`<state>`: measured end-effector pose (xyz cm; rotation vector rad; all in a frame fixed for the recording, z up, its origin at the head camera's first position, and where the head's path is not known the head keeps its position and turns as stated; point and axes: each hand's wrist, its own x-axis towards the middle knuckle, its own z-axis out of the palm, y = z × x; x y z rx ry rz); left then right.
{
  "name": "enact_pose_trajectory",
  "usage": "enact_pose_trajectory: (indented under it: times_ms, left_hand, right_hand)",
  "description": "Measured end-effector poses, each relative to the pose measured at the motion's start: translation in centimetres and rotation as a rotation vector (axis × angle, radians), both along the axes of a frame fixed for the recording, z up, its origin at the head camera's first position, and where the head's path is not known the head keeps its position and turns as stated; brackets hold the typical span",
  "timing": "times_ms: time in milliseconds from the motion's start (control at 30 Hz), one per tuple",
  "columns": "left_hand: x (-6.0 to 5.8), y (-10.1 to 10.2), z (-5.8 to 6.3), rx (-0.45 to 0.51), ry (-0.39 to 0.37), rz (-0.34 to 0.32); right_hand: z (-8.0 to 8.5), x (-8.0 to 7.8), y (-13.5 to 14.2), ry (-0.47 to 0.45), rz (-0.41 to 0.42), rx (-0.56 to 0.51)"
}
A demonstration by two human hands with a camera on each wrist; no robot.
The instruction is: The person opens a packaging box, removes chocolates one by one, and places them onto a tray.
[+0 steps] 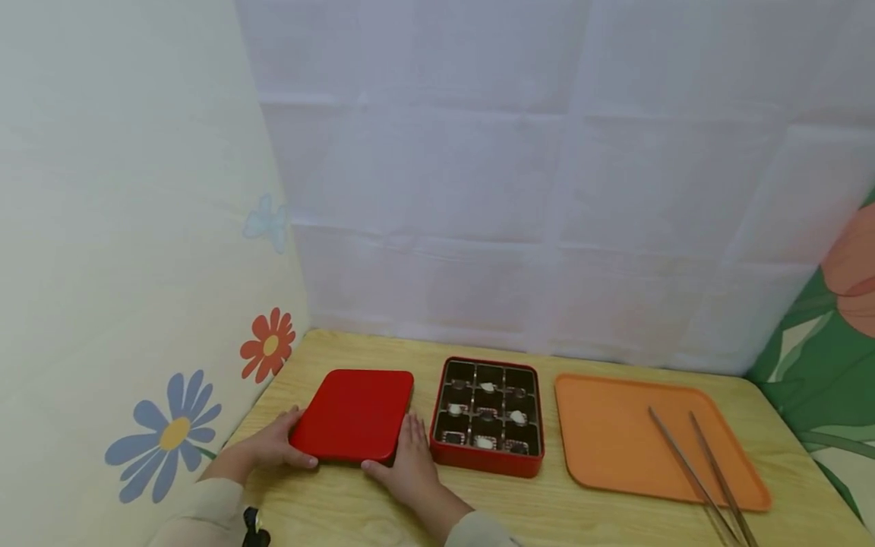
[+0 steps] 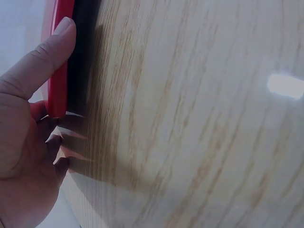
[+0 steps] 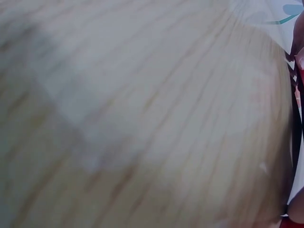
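A flat red square lid (image 1: 355, 414) lies between both hands at the left of the table. My left hand (image 1: 273, 442) grips its near left corner, thumb on the front edge and fingers along the left side. The left wrist view shows that thumb pressed to the red rim (image 2: 59, 90), with a dark shadow on the wood beneath. My right hand (image 1: 413, 463) holds the near right corner, thumb at the front and fingers stretched along the right side. In the right wrist view only bits of fingers and thumb (image 3: 297, 209) show at the right border.
Right of the lid stands an open red tin (image 1: 487, 462) with a dark compartment insert holding small white and dark pieces. An orange tray (image 1: 615, 433) lies farther right, with long metal tongs (image 1: 683, 457) across it. White cloth (image 1: 437, 289) hangs behind the wooden table (image 1: 342, 516).
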<state>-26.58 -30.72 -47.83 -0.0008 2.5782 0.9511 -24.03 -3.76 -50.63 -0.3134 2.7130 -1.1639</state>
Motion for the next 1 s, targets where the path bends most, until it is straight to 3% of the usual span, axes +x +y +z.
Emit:
enact_pose_trajectory:
  times_ms: [267, 600, 800, 1000]
  left_hand:
    - [0.1, 0.6, 0.3, -0.060, 0.033, 0.000]
    - [0.1, 0.8, -0.3, -0.104, 0.048, 0.021]
    - [0.3, 1.0, 0.1, -0.135, 0.064, 0.017]
    - [0.6, 1.0, 0.0, -0.136, 0.080, 0.001]
  right_hand:
    - [0.0, -0.1, -0.4, 0.023, -0.018, 0.082]
    - [0.0, -0.1, -0.8, 0.043, -0.026, 0.222]
    - [0.0, -0.2, -1.0, 0.065, -0.011, 0.287]
    - [0.4, -0.2, -1.0, 0.007, 0.009, 0.293]
